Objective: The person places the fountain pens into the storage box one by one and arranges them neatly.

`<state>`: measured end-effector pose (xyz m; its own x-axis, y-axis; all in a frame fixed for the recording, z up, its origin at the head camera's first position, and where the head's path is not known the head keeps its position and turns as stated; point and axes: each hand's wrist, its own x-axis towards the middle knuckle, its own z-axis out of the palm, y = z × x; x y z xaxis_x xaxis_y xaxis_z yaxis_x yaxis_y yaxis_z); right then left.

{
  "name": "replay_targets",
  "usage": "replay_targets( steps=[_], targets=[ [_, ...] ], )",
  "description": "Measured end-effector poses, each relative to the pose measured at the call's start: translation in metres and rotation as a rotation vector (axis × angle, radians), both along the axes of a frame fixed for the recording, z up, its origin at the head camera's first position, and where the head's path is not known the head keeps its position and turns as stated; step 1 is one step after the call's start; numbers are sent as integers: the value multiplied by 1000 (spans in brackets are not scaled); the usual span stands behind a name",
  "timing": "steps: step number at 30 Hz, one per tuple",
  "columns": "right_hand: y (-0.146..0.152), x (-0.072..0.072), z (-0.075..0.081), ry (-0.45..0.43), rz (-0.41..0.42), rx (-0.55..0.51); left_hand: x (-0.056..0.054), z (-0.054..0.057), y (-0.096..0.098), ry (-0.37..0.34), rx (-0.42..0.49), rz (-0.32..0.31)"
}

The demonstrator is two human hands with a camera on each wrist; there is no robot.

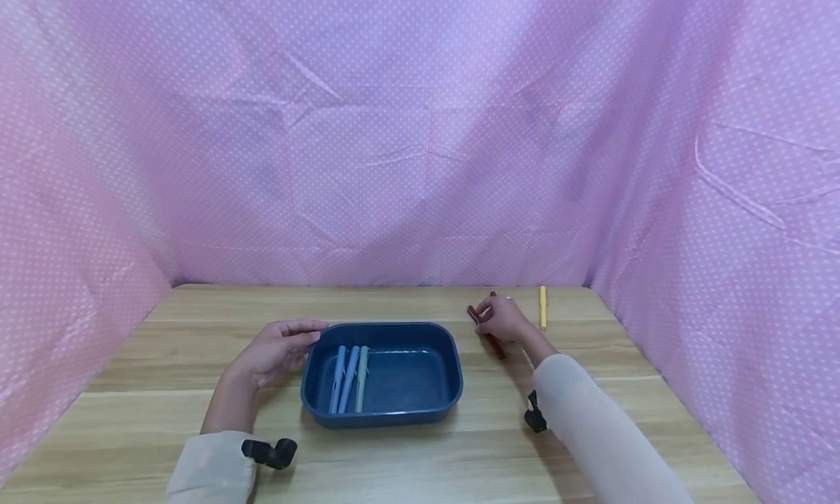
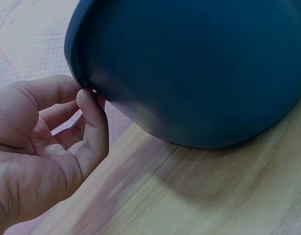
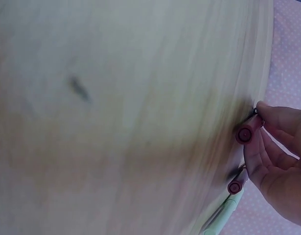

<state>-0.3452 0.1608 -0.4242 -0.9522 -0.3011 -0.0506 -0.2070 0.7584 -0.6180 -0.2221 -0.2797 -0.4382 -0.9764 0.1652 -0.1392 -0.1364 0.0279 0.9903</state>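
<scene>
Thumb and finger of my left hand (image 1: 278,352) pinch the rim of a dark blue rectangular container (image 1: 383,419) at its far left corner; the left wrist view shows this grip. Inside, at the left end, lie two blue pens (image 1: 337,381) and a pale green pen (image 1: 362,381), side by side. To the container's right, my right hand (image 1: 504,322) pinches a dark red pen (image 3: 244,135) low over the table. A second dark red pen (image 3: 235,187) lies beside it, mostly hidden behind the hand in the head view.
A yellow pen (image 1: 542,308) lies near the table's back edge, right of my right hand. The wooden table (image 1: 387,464) is enclosed at the back and sides by pink dotted cloth (image 1: 420,161). Black wrist mounts (image 1: 270,453) sit on both sleeves.
</scene>
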Motion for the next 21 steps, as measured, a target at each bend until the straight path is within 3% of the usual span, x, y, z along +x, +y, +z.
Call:
replay_targets(
  steps=[11,21],
  targets=[
    [3,-1,1,10,55,29,0,0,0,-4,10,3],
    [8,-2,-3,83,95,35,1,0,1,18,44,-26]
  ],
)
